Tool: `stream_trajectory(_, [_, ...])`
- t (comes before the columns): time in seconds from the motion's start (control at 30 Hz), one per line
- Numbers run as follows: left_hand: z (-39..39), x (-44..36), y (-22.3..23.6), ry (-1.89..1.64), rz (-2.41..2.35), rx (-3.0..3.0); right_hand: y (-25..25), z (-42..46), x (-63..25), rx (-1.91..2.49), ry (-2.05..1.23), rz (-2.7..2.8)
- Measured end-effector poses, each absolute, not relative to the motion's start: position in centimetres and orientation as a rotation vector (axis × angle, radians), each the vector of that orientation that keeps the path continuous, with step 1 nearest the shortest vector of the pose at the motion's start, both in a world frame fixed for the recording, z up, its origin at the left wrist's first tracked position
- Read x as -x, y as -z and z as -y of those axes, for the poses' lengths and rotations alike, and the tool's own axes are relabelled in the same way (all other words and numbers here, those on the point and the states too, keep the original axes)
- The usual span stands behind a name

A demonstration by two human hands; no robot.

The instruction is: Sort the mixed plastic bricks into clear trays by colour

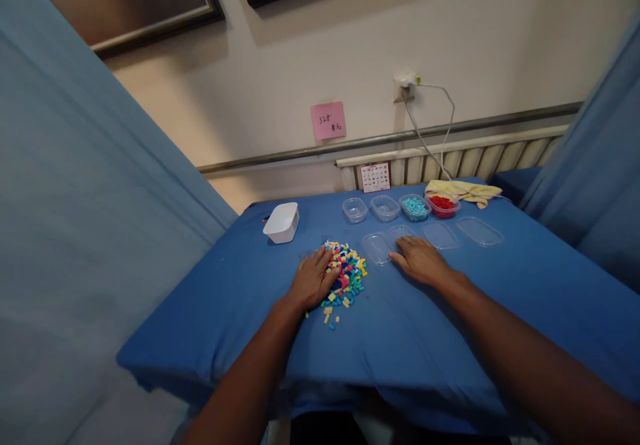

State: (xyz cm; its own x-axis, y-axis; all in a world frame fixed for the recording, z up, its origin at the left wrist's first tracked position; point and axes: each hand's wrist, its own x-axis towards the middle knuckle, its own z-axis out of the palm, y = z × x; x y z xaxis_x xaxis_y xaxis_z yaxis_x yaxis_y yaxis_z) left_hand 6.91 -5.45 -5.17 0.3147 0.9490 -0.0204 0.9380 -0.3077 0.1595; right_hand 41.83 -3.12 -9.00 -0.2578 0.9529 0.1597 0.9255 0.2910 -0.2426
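A heap of small coloured blocks [347, 272], yellow, teal, pink and blue, lies on the blue-covered table [450, 318]. My left hand [313, 280] rests flat on the left side of the heap, fingers spread over the blocks. My right hand [419, 258] lies palm down on the cloth just right of the heap, fingers stretched out and touching the edge of a clear lid [377, 246]. Neither hand holds anything.
Behind the heap stand several clear tubs: two empty [355, 210] [385, 207], one with teal blocks [415, 206], one with red blocks [443, 205]. More clear lids [479, 230] lie right. A white tub [282, 222] sits back left, a yellow cloth [465, 190] back right. Blue curtains hang on both sides.
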Motion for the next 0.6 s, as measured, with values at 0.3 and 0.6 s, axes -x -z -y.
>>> stream_trajectory(0.3, [2.6,-8.7,4.0,0.025,-1.846,-2.372,7.7,2.2,-44.6,1.91,-0.046,2.057])
stream_trajectory(0.6, [2.3,-8.8,3.8,0.066,-1.872,-2.338,8.5,0.9,-56.1,2.426,-0.231,1.43])
